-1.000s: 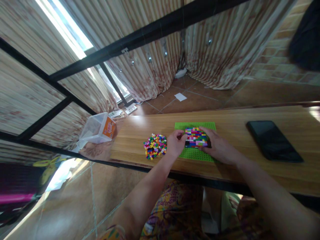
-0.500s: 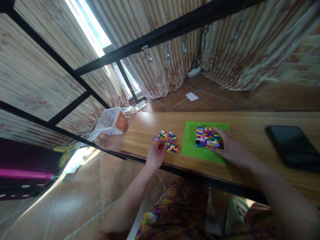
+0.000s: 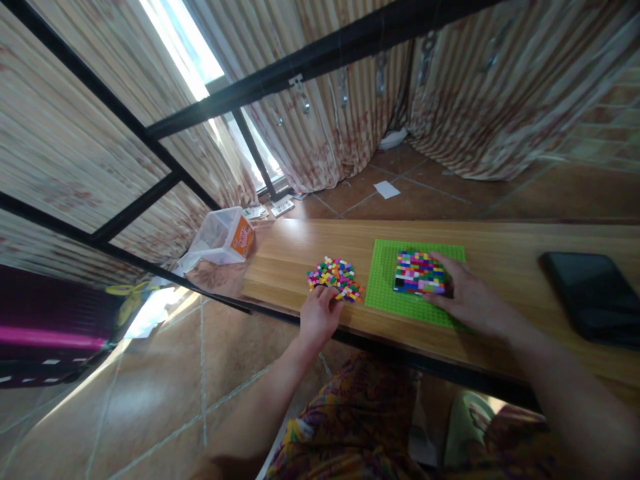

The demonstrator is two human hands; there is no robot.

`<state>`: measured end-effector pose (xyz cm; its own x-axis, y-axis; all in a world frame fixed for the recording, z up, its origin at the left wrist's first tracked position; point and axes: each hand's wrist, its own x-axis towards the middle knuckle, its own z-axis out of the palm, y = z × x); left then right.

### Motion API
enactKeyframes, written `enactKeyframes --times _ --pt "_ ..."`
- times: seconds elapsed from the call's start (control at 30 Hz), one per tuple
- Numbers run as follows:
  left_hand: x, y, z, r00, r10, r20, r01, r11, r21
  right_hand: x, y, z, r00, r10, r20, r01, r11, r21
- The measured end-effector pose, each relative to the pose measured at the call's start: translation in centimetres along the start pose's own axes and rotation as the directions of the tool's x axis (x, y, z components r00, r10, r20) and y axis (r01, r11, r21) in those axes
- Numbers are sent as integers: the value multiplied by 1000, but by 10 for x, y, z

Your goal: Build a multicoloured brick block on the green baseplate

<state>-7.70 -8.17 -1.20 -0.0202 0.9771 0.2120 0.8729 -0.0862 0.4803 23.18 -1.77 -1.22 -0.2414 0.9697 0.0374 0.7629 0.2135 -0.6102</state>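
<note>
A pile of small multicoloured toy bricks (image 3: 336, 272) lies on the wooden table (image 3: 285, 257). At its near edge is my left hand (image 3: 320, 313), fingers bent and drawn together over the bricks; whatever is between the fingertips is too small to make out. To the right lies a green studded baseplate (image 3: 383, 273). Over it sits a block of stacked multicoloured bricks (image 3: 419, 272), roughly rectangular in outline. My right hand (image 3: 463, 293) grips this block by its right end, thumb at the near side and fingers at the far side. I cannot tell whether the block is fixed to the baseplate.
A black phone-like device (image 3: 593, 297) lies at the table's right. Beyond the left end, a clear plastic box (image 3: 220, 237) with an orange label rests on the floor. Dark metal bars (image 3: 320, 73) cross in front of curtains. My knees are under the table's near edge.
My left hand has moved a little right, and its fingers have come down onto the near edge of the pile. My right hand keeps hold of the brick block. The view has shifted slightly.
</note>
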Motion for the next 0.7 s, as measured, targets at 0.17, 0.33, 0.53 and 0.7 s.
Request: enactKeyframes --times 0.17,0.33,0.53,0.7 --pt "8 -1 8 999 36 -18 -36 999 15 0 0 -1 1000 -10 1 10 1000 5" --pt "14 -8 13 993 113 -38 -113 994 3 2 4 3 999 -31 -17 31 999 23" --pt "26 3 14 975 187 -119 -196 978 -73 2 2 3 999 -28 -40 30 999 34" --pt "42 39 14 955 281 -96 -294 940 -172 2 2 3 998 -46 -50 48 998 46"
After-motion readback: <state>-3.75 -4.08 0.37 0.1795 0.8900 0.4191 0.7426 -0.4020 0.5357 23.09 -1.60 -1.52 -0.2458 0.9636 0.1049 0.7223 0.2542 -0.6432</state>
